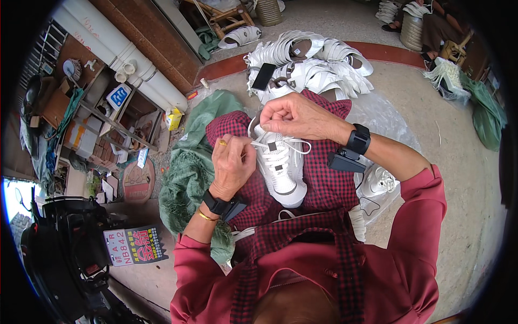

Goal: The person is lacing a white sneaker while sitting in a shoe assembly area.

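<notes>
From my end of the link, I see the white shoe [281, 181] at the centre of the frame, toe toward the bottom edge, resting on the checked apron [325, 186]. The left hand [233, 159] is curled, its fingertips apparently pinching a strand of the white lace [305, 153]. The right hand [302, 116] has thumb and fingers drawn together over the shoe's opening; I can't tell whether they grip lace. I judge this to be lacing. I'd pinch close to the lace tip, steady the collar, draw each strand flat and evenly, and mind the loose loop right of the tongue, which could snag.
</notes>
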Demonstrator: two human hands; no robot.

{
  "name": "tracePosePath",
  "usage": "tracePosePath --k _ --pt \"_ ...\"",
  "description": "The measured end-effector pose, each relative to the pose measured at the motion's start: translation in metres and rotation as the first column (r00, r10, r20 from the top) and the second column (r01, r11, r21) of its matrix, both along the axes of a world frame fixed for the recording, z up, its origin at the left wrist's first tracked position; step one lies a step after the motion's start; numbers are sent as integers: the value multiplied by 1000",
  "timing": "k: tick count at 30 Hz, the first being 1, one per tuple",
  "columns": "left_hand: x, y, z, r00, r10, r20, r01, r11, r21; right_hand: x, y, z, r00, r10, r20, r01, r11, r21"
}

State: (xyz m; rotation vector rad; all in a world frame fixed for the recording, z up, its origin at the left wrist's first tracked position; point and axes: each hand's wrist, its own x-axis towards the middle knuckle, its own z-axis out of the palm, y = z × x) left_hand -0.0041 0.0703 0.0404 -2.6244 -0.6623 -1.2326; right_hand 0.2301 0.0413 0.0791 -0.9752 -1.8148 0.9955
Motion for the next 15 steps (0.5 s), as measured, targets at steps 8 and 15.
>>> tracePosePath --k 8,15 --pt "5 -14 -26 977 113 183 -21 897 -441 11 -11 18 984 -78 160 63 994 95" --pt "4 -23 -27 983 88 163 15 840 -543 31 -33 1 922 -277 271 38 759 649"
